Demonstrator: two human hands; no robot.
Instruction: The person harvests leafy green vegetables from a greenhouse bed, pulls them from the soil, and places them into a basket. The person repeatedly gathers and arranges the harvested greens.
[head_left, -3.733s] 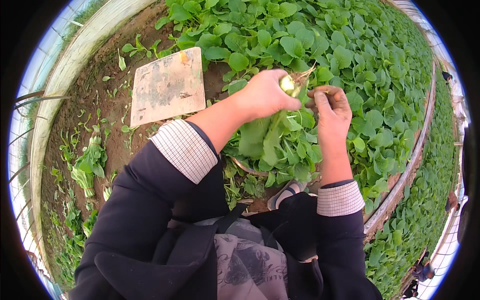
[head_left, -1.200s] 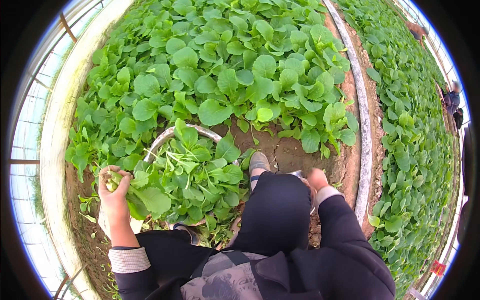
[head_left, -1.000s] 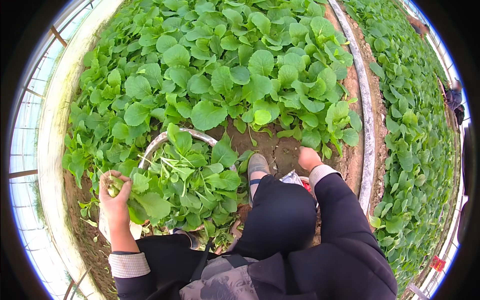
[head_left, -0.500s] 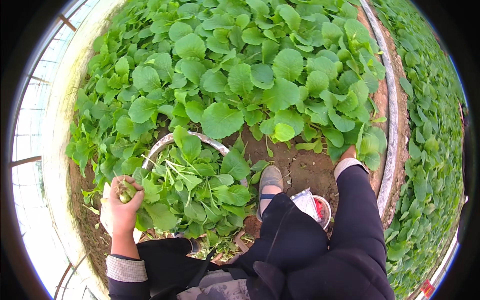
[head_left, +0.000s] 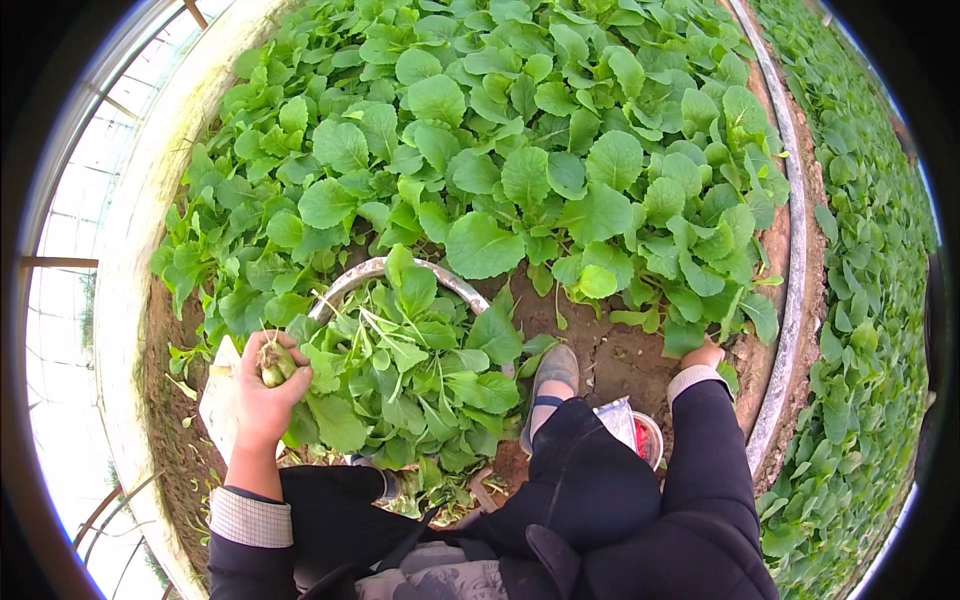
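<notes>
Green plant (head_left: 275, 362): gripped in left hand (head_left: 262, 392), at basin edge; was held up in both hands.
Right hand (head_left: 703, 354): now reaching among bed leaves (head_left: 600, 200); grip hidden, cannot tell.
Metal basin (head_left: 352, 283): heaped with cut greens (head_left: 420, 380).
Small red-rimmed tub (head_left: 650, 438): contents unclear.

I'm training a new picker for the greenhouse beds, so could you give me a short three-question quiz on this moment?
1. True or false: the left hand grips a pulled leafy plant by its stem end.
2. Where is the right hand? A) in the basin B) low at the edge of the growing plants C) on the shoe
3. What fills the round metal basin?

Key: 1 true. 2 B. 3 picked green leafy plants, heaped beside the grey shoe.
</notes>
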